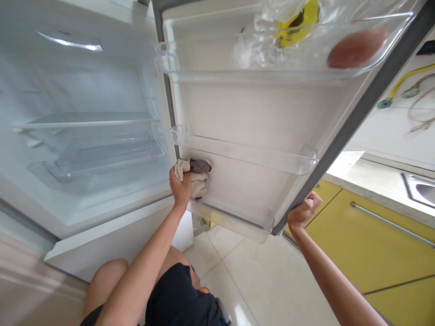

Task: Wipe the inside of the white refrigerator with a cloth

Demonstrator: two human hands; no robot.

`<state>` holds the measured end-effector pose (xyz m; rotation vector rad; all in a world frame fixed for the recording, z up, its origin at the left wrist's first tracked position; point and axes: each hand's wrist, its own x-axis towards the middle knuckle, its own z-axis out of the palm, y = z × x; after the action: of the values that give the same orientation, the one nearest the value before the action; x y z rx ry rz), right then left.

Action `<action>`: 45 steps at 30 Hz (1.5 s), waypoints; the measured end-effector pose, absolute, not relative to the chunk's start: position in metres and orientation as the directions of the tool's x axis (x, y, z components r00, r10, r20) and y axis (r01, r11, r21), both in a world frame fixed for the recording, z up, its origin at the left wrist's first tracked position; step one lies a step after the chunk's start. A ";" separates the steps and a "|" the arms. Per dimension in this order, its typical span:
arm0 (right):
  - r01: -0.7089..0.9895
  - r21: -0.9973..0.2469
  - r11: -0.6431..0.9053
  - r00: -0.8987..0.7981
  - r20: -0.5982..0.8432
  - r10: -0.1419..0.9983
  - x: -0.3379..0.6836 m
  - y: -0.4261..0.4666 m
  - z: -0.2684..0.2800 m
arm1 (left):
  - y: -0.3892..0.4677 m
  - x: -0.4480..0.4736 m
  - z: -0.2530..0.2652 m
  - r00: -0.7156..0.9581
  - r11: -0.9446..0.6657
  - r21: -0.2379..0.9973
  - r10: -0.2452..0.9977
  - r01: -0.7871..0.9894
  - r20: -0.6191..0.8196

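My left hand (181,184) is closed on a crumpled beige and brown cloth (199,179), which it presses against the inner face of the open fridge door (238,108), low on the hinge side. Just above the cloth runs a clear middle door shelf (248,151), and below it lies a clear bottom door shelf (234,220). With its fingers wrapped round the lower outer edge of the door, my right hand (304,210) grips it; part of the fingers is hidden behind that edge.
The fridge interior (102,90) holds a glass shelf (91,118) and a clear tray (108,158). In the top door shelf (210,63) are a yellow-and-clear plastic bag (299,22) and a reddish-brown oval item (356,47). Yellow cabinets (377,244) and a sink (426,190) stand right.
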<state>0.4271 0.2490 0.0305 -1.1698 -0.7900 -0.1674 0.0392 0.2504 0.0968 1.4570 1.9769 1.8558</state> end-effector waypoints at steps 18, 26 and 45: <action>0.463 -0.793 0.396 0.750 0.589 0.302 0.422 0.245 0.032 | 0.240 0.218 0.098 -0.308 -0.590 0.694 0.626 0.413 0.716; 0.484 -0.781 0.395 0.742 0.605 0.289 0.425 0.250 0.028 | 0.219 0.249 0.091 0.124 -0.766 0.543 0.611 0.345 0.782; 0.480 -0.794 0.373 0.742 0.595 0.310 0.427 0.252 0.034 | 0.247 0.170 0.081 0.740 -0.755 0.395 0.633 0.524 0.228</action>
<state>0.4267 0.2516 0.0337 -1.2174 -0.7760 -0.1241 0.1705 0.2472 0.0807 2.6362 0.9009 0.5062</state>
